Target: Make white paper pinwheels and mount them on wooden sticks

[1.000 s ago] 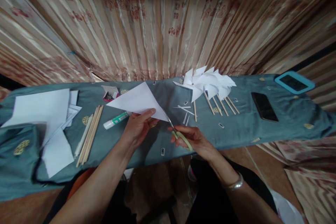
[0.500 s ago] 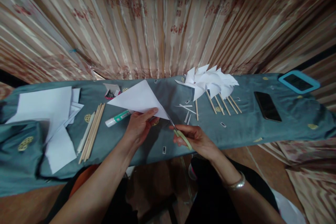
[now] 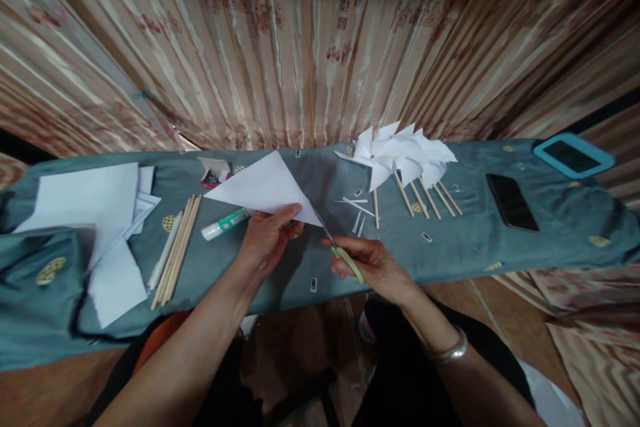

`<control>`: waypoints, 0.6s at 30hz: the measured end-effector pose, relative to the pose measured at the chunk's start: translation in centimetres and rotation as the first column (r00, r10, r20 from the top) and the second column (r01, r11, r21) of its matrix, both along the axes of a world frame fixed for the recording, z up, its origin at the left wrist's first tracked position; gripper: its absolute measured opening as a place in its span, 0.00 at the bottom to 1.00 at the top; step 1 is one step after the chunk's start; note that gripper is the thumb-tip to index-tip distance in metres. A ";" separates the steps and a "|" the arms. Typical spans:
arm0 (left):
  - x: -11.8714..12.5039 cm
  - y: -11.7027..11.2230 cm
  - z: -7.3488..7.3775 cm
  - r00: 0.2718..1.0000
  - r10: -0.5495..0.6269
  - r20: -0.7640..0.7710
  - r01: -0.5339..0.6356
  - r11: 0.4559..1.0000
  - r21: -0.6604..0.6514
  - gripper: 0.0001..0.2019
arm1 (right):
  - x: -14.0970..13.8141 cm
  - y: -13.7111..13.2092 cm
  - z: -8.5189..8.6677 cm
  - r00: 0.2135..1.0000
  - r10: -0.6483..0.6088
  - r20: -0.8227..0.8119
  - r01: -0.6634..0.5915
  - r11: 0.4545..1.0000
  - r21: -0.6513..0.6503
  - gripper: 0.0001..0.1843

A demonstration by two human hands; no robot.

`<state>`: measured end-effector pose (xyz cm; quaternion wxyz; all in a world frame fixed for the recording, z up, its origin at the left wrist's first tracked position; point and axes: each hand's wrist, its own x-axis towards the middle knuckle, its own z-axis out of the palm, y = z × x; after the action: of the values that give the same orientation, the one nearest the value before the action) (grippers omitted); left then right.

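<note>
My left hand [image 3: 267, 237] pinches the near edge of a white paper folded into a triangle [image 3: 263, 188], held just above the blue-grey cloth. My right hand [image 3: 373, 263] is closed round the pale green handles of a pair of scissors [image 3: 336, 247]. The scissor blades point up and left and meet the triangle's right corner. A green and white glue stick [image 3: 225, 223] lies on the cloth just left of my left hand.
Several paper pinwheels on wooden sticks [image 3: 400, 157] lie at the back right. Loose wooden sticks [image 3: 175, 250] and white sheets [image 3: 95, 203] lie to the left. A black phone [image 3: 511, 201] and a blue-cased device [image 3: 573, 155] lie at the right. A small open box [image 3: 213, 173] and paper scraps sit mid-table.
Both hands keep their hold on paper and scissors. The view has shifted slightly; the scissors sit a little closer to the paper's corner.
</note>
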<state>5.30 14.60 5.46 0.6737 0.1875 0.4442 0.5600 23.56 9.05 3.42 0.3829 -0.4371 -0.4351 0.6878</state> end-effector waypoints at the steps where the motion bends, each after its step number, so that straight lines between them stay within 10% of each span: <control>1: 0.0 0.0 0.0 1.000 0.001 -0.002 -0.001 1.000 0.002 0.10 | 0.0 0.0 0.0 1.000 -0.001 -0.003 0.001 1.000 -0.002 0.26; 18: 0.5 -0.3 -0.5 0.999 -0.046 -0.006 0.046 0.999 -0.030 0.13 | -0.1 -0.1 -0.5 0.999 -0.039 0.011 0.040 0.999 -0.016 0.27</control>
<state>5.82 14.25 4.95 0.6877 0.1894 0.4501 0.5372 23.46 8.90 2.87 0.3904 -0.4525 -0.4229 0.6811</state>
